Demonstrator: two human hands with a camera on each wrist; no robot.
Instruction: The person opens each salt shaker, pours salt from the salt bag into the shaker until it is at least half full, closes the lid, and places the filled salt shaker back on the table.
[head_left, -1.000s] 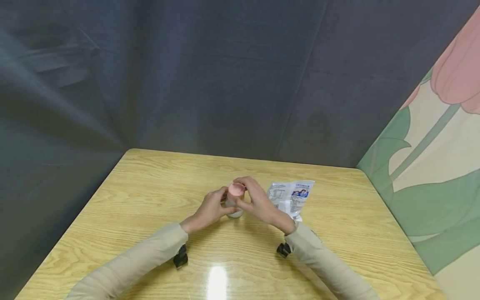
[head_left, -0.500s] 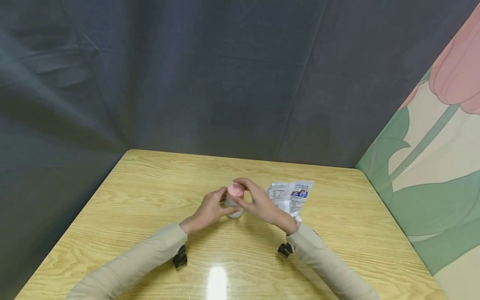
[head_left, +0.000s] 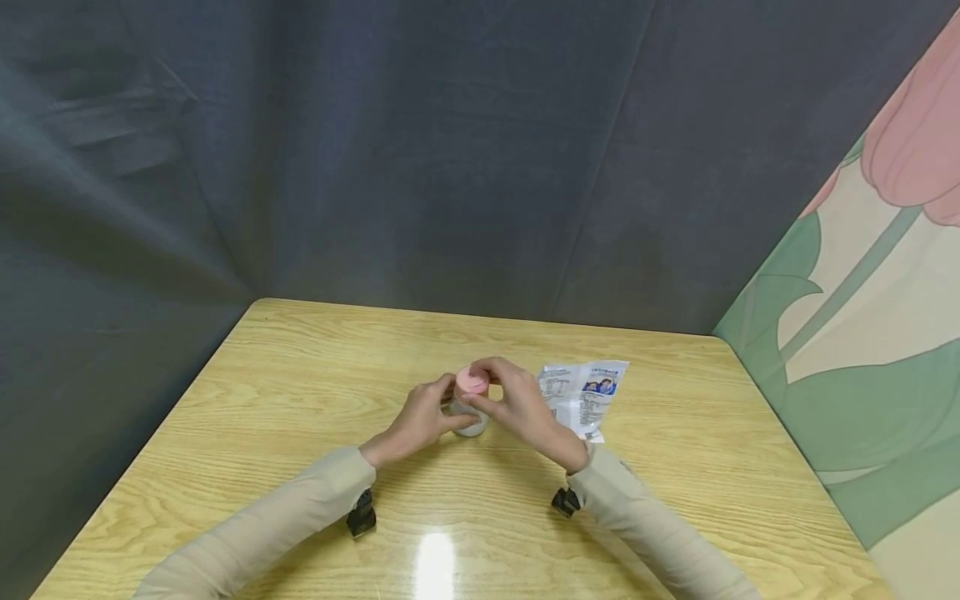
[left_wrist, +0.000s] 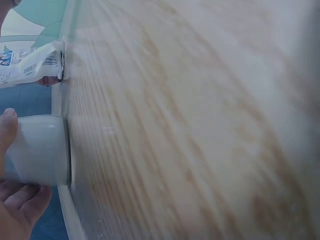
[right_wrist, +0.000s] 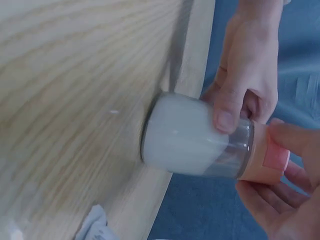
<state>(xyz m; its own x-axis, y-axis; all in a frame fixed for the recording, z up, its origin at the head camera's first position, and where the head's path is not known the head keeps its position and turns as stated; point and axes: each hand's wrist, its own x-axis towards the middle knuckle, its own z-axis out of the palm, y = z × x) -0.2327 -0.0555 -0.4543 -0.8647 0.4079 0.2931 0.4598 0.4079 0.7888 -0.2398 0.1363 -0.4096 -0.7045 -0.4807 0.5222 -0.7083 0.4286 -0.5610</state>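
A clear jar stands upright on the table, largely filled with something white. Its lid is orange at the side, with a pink top. My left hand grips the body of the jar, thumb on the near side and fingers behind it. From the right, my right hand holds the lid between thumb and fingers. In the right wrist view a small gap of clear wall shows between the white contents and the lid. The left wrist view shows only the lower jar; the lid is out of that frame.
To the right of the jar lies a white printed bag with a small blue picture, close behind the right wrist. The wood-grain table ends at a dark curtain behind. A floral cloth hangs at the right.
My right fingers have shifted round on the lid, with a fingertip now over its top, and the right wrist has moved slightly left. The left hand and jar stay in place.
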